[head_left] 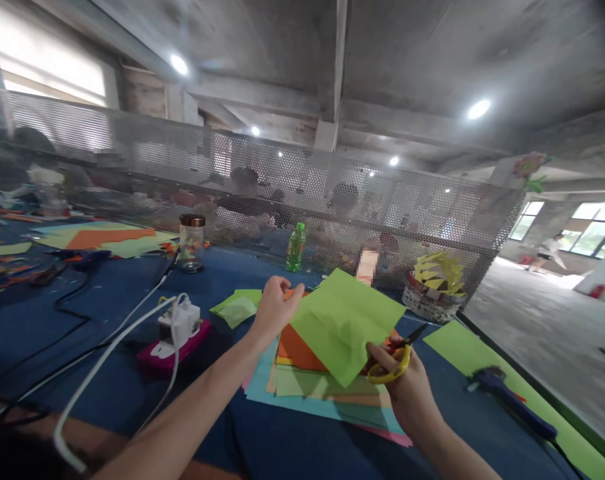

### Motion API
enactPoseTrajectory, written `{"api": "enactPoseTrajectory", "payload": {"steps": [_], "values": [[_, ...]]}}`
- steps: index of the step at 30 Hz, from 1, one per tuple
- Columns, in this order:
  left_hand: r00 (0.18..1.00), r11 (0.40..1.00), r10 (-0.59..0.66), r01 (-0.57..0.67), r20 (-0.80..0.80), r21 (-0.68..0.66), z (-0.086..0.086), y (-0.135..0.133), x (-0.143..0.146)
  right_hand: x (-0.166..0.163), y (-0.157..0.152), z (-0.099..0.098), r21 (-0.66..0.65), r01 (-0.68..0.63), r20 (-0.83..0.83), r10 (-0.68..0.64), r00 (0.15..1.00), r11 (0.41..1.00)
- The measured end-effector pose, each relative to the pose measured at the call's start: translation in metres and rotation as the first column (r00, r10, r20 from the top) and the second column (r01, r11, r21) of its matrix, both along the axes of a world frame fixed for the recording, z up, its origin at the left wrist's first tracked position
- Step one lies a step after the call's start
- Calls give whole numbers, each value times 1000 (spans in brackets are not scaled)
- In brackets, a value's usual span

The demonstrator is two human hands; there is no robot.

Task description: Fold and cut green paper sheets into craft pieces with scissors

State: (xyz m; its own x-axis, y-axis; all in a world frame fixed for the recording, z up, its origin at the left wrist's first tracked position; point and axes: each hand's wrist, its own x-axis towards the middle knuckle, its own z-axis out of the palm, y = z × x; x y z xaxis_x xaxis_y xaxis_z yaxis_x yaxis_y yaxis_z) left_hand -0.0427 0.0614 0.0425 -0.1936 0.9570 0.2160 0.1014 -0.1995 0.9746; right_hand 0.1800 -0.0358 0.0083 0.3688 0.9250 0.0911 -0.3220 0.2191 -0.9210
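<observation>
My left hand [274, 307] pinches the left edge of a light green paper sheet [345, 320] and holds it up above a stack of coloured paper [322, 393] on the blue table [107, 300]. My right hand [407, 390] grips yellow-handled scissors [395, 360], whose dark blades point up and right at the sheet's lower right edge. The sheet is creased and hangs tilted between both hands.
A pink power strip with white chargers [175, 337] and cables lies to the left. A glass jar [192, 241], a green bottle [296, 247] and a basket of yellow paper strips [435, 287] stand by a perforated metal screen. A blue glue gun [507, 400] rests on green paper at right.
</observation>
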Motion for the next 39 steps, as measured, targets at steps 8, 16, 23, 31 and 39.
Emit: {"api": "enactPoseTrajectory", "payload": {"steps": [8, 16, 23, 31, 39], "values": [[857, 799, -296, 464, 422, -382, -28, -18, 16, 6, 7, -10, 10, -26, -85, 26, 996, 1000], [668, 821, -308, 546, 678, -165, -36, -22, 29, 3, 3, -8, -13, -47, -115, 45, 992, 999], [568, 651, -420, 732, 708, -201, -37, -42, 39, -7, 0, -11, -79, -109, -90, 102, 991, 991], [617, 677, -426, 703, 662, -219, -44, -37, 33, 22, -36, 9, -349, -349, 226, 439, 869, 870], [568, 631, -494, 755, 658, -178, -43, -41, 35, 45, -59, -2, -503, -472, 408, 680, 609, 724]]}}
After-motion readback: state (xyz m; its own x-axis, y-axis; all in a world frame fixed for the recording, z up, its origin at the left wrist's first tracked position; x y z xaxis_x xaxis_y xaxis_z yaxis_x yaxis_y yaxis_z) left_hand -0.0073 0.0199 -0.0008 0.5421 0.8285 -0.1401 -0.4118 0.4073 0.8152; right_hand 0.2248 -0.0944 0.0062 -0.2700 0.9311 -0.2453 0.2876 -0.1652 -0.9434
